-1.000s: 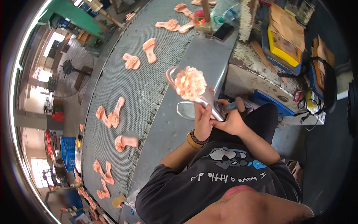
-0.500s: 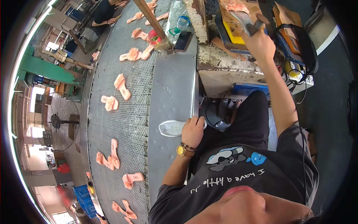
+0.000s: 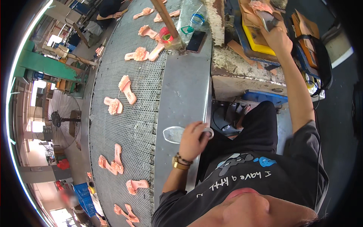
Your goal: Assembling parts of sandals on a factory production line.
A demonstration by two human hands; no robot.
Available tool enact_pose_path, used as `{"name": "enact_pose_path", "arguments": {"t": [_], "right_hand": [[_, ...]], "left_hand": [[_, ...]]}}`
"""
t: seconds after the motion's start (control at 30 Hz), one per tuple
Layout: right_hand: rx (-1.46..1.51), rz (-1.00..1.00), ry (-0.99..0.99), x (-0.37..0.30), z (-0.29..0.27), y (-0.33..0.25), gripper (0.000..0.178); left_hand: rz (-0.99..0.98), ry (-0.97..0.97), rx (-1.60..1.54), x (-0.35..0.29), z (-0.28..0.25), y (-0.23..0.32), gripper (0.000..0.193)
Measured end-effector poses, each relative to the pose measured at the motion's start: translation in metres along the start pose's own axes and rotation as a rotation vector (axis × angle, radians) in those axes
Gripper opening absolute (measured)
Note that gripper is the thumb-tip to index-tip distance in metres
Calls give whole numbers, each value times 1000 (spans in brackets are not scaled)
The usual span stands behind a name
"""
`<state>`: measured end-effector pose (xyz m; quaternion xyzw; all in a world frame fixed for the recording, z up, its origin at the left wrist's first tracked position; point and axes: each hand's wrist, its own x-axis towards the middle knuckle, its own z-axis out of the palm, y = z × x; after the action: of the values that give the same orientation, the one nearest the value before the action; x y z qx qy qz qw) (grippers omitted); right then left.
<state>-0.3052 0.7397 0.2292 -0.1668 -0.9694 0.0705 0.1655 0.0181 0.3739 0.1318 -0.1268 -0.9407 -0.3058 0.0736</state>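
My left hand (image 3: 192,141) hovers over the heel half of a shiny metal sole-shaped plate (image 3: 173,134) on the grey ledge. Its fingers are loosely bent and apart; whether they touch the plate is hard to tell. At the upper right, my right hand (image 3: 279,41) is closed, apparently round a hammer whose grip is hidden in the fingers. Just beyond the fingers, a shiny grey metal piece (image 3: 266,18) lies against a pink ruffled slipper upper (image 3: 261,6), above a yellow-edged tray (image 3: 258,46).
A mesh conveyor (image 3: 140,98) on the left carries several pink slippers (image 3: 127,90). A wooden post (image 3: 165,18) rises beside a phone (image 3: 196,41) and tape rolls (image 3: 197,19). A worn bench (image 3: 242,72) stands ahead; a black strap (image 3: 326,62) hangs at right. Another person's arm (image 3: 112,16) shows far off.
My left hand has loosened, its fingers lifting and spreading over the metal plate. My right hand has reached slightly farther away, toward the slipper upper. The whole view has shifted a little.
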Motion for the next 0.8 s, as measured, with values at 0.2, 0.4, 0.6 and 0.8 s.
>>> {"name": "enact_pose_path", "arguments": {"t": [0.2, 0.4, 0.6, 0.8], "right_hand": [[-96, -84, 477, 3, 20, 13, 77], [513, -326, 653, 25, 22, 31, 28], [616, -250, 546, 40, 11, 53, 33], [190, -124, 340, 51, 4, 22, 57]], "left_hand": [[-342, 580, 217, 66, -39, -195, 51], [-1013, 588, 659, 59, -65, -372, 88], [-1163, 402, 606, 73, -75, -353, 69], [-1077, 385, -891, 0, -126, -371, 40]]}}
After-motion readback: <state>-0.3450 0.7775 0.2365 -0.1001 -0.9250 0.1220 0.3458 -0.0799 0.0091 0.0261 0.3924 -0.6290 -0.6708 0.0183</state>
